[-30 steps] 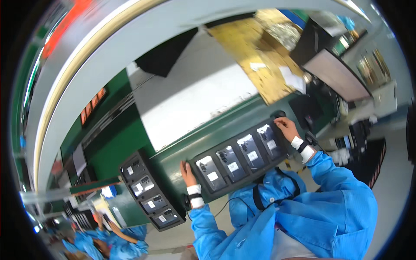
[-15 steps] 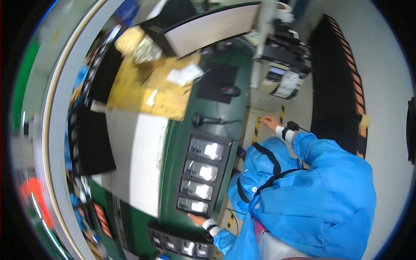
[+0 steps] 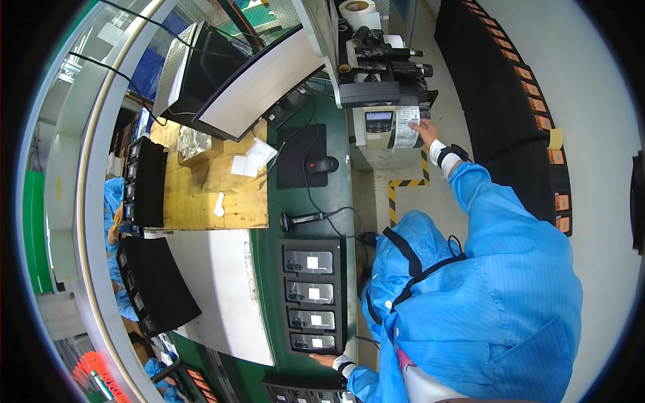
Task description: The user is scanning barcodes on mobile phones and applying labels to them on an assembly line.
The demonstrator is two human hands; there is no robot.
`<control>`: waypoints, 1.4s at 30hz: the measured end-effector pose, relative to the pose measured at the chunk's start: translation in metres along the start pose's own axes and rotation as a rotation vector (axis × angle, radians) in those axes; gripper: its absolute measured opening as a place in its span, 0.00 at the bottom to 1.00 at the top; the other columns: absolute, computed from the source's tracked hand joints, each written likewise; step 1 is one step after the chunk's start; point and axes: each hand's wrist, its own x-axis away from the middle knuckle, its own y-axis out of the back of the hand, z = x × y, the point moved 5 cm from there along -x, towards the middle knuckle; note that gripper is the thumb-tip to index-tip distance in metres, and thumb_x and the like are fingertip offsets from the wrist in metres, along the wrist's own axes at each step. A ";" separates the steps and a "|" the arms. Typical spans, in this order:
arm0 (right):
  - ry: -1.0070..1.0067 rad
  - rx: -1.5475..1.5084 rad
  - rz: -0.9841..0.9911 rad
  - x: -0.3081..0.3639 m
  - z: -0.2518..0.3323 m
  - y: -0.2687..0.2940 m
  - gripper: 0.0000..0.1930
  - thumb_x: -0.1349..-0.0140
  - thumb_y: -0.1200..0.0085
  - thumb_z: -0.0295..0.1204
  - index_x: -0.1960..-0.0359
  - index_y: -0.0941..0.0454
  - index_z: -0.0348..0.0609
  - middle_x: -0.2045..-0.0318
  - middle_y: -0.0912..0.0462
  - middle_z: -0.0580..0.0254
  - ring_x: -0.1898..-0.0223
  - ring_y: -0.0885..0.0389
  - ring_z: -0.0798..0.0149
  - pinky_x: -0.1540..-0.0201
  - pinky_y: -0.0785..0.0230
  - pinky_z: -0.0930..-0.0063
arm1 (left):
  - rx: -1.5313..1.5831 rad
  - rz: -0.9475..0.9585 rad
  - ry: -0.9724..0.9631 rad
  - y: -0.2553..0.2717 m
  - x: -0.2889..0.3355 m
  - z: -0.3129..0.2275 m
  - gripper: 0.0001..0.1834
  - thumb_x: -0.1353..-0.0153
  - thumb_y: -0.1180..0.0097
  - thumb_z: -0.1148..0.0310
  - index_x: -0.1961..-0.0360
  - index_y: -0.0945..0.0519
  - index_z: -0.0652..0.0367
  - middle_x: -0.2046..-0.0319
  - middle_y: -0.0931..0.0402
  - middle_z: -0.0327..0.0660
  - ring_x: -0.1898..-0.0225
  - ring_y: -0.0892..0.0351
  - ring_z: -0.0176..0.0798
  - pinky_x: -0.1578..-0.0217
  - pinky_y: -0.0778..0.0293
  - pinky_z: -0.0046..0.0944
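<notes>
My right hand (image 3: 424, 132) is at the label printer (image 3: 377, 138), its fingers closed at the right edge of a strip of printed white labels (image 3: 406, 126) hanging from the front. My left hand (image 3: 324, 359) lies at the lower end of a black tray (image 3: 341, 289), fingers stretched out against its edge. In that tray sit several dark smartphones (image 3: 299, 262) in separate slots, each with a small white square sticker. A handheld barcode scanner (image 3: 301, 219) lies just beyond the tray on the green bench (image 3: 269, 295).
A mouse (image 3: 322, 164) rests on a black pad below a monitor (image 3: 259, 84). Another phone tray (image 3: 306, 393) is at the bottom. Rolls (image 3: 390, 67) are stacked on the printer. Black trays with orange labels (image 3: 531, 87) line the right side. Other people's blue sleeves (image 3: 113, 195) show at left.
My right hand has reached forward from beside my body to the label strip. My left hand stays by the tray. The view has shifted, with the printer now nearer the middle.
</notes>
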 end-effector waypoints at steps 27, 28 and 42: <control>0.390 0.626 1.513 0.270 0.054 -0.226 0.22 0.41 0.31 0.41 0.52 0.20 0.38 0.62 0.12 0.50 0.62 0.12 0.56 0.57 0.22 0.63 | 0.188 0.897 -0.120 -0.160 0.140 -0.160 0.28 0.23 0.52 0.52 0.34 0.29 0.64 0.40 0.22 0.46 0.45 0.20 0.41 0.46 0.25 0.38; 0.415 0.652 1.670 0.302 0.068 -0.247 0.22 0.41 0.31 0.40 0.52 0.20 0.38 0.62 0.12 0.49 0.61 0.12 0.55 0.57 0.22 0.63 | 0.188 1.035 -0.178 -0.171 0.152 -0.174 0.28 0.24 0.50 0.53 0.34 0.29 0.65 0.44 0.20 0.46 0.47 0.20 0.39 0.48 0.25 0.36; 0.614 0.787 2.044 0.368 0.122 -0.289 0.14 0.30 0.45 0.38 0.53 0.21 0.39 0.62 0.14 0.46 0.58 0.15 0.43 0.57 0.26 0.54 | 0.032 0.401 -0.436 -0.055 0.131 -0.198 0.33 0.39 0.36 0.71 0.33 0.32 0.64 0.29 0.38 0.52 0.28 0.38 0.50 0.30 0.40 0.47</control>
